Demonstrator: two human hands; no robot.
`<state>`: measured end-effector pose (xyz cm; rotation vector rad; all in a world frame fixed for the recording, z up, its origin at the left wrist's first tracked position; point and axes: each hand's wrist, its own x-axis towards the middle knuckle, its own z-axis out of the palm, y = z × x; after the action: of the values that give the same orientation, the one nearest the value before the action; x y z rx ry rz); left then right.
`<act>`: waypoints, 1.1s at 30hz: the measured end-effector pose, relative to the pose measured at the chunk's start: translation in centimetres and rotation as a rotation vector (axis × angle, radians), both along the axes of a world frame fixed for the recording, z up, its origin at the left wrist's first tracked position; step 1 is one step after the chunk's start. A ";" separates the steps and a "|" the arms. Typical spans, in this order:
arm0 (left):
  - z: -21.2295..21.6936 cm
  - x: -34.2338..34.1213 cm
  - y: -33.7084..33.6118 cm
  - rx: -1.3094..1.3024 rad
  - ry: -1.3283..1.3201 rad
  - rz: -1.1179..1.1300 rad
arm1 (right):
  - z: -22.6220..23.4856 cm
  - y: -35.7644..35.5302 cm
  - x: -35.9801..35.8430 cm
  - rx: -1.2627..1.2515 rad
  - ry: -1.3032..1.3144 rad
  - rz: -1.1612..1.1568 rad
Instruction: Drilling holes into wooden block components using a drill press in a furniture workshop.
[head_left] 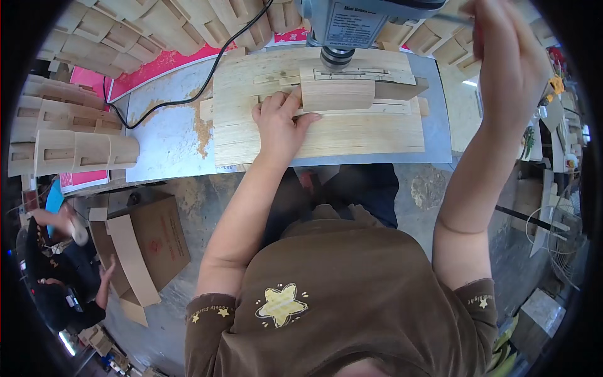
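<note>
A pale wooden block (pixel 339 94) with a curved face lies on a plywood board (pixel 358 135) under a small bench drill press (pixel 348 25). My left hand (pixel 279 122) rests on the board, its index finger and thumb closed against the block's left end. Right above the block is the drill chuck (pixel 336 58); the bit's tip is hidden. Raised at the upper right, my right hand (pixel 512 47) has its fingers round the end of the press's lever (pixel 455 20), slightly blurred. Thin wooden strips (pixel 389 108) run along the block's front.
Stacked wooden pieces with cut slots (pixel 81 151) line the table's left and back. A black cable (pixel 182 102) crosses the left side, near sawdust (pixel 202 135). On the floor at left stands an opened cardboard box (pixel 157 235), with another person (pixel 56 270) beside it.
</note>
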<state>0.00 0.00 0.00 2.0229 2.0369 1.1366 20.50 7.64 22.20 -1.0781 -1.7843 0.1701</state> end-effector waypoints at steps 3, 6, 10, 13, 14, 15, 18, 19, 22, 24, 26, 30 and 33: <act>-0.2 0.1 -0.5 -0.025 -0.027 -0.006 | -3.8 -3.1 0.4 0.022 0.060 0.198; -0.5 0.0 0.0 -0.005 -0.023 -0.022 | -7.6 -3.7 -0.2 0.062 0.163 0.235; 0.0 0.2 0.0 -0.010 -0.023 -0.011 | -13.0 -2.1 -0.1 0.211 0.143 0.249; -0.3 0.2 0.2 0.003 -0.026 -0.013 | -15.0 -0.5 -0.9 0.330 0.187 0.276; -0.5 0.1 0.3 0.015 -0.019 -0.021 | -15.1 -0.4 -0.9 0.331 0.188 0.277; -0.4 0.1 0.2 0.015 -0.017 -0.019 | -15.2 -0.3 -0.9 0.328 0.195 0.286; -0.3 0.1 0.1 -0.014 -0.012 -0.003 | -14.2 -1.1 -0.2 0.301 0.135 0.296; -0.2 0.2 0.0 -0.014 -0.015 -0.005 | -13.3 -1.3 0.2 0.276 0.071 0.300; -0.3 0.0 -0.1 -0.009 -0.013 0.009 | -8.7 -1.0 0.2 0.364 0.143 0.247; -0.2 -0.1 -0.2 0.000 -0.013 0.010 | -3.7 0.3 0.0 0.229 0.185 0.119; 0.0 0.1 0.1 -0.034 -0.052 -0.004 | -0.2 2.8 -0.7 0.101 0.270 0.093; 0.5 0.3 0.4 -0.085 -0.145 -0.026 | 1.4 9.5 -2.3 0.222 0.085 0.116; 0.7 0.5 0.4 -0.090 -0.310 -0.007 | 1.0 7.5 -2.9 0.122 0.099 0.159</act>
<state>0.54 0.43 0.68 1.6883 1.8885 1.2422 17.57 15.15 23.16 -0.8282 -1.7670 0.2050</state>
